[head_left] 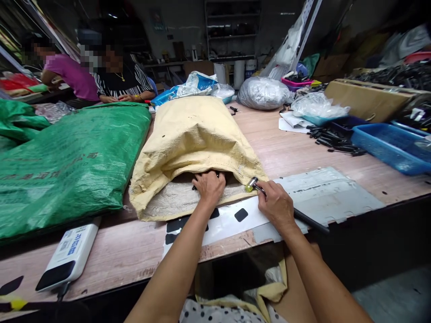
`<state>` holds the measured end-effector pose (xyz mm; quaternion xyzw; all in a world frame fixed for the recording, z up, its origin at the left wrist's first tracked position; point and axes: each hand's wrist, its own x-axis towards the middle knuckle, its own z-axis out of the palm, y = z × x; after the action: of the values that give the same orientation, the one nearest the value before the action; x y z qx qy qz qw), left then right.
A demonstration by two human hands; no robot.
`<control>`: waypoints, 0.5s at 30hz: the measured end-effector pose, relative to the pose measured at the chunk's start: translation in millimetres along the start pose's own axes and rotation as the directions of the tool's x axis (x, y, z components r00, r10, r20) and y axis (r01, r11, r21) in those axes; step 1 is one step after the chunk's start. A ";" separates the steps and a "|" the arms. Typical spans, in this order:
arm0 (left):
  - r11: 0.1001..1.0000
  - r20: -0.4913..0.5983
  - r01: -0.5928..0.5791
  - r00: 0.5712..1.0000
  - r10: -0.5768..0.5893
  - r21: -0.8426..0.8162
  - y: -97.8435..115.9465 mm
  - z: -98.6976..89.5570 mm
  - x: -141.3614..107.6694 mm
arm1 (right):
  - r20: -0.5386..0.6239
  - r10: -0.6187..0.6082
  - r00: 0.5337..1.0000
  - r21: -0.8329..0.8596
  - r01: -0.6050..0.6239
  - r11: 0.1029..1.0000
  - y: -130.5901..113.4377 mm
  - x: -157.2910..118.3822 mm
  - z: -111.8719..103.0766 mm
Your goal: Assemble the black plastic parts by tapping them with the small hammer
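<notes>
My left hand (211, 185) reaches into the mouth of a yellow woven sack (198, 130) that lies on the table. Its fingers are curled, with bits of something dark beside them; the sack's shadow hides what they grip. In my right hand (276, 204), closed round its black handle, is a small hammer (252, 184) with a metal and yellow head, held just by the sack's right corner. Between my hands, a black rounded-square pad (241, 215) lies on a white sheet (224, 229). More black pads (177, 225) lie partly under the sack's edge.
Left of the sack lies a big green sack (70, 157), with a white power bank (69, 253) in front. A grey sheet (330, 193) covers the right front. Black parts (336, 140) and a blue tray (393, 146) stand right. Two people (123, 85) sit across at the back left.
</notes>
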<state>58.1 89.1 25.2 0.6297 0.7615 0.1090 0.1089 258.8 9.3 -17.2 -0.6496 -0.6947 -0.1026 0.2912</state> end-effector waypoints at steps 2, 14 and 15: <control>0.998 -0.023 -0.060 0.998 0.059 -0.022 4.9 1.4 -7.6 | -0.002 -0.007 1.000 -0.006 0.007 1.000 0.5 -0.2 0.0; 0.874 -0.392 -0.441 0.855 0.341 -0.202 -69.4 -17.5 -54.4 | 0.005 -0.018 1.000 0.012 0.018 1.000 0.5 0.1 -0.7; 0.852 -0.393 -0.473 0.844 0.366 -0.223 -73.3 -16.1 -63.5 | 0.007 -0.018 1.000 0.013 0.018 1.000 0.6 0.2 -0.8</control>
<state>-3.6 12.8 20.1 0.7292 0.5831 0.3548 0.0483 259.6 9.1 -16.6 -0.6420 -0.7021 -0.0985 0.2919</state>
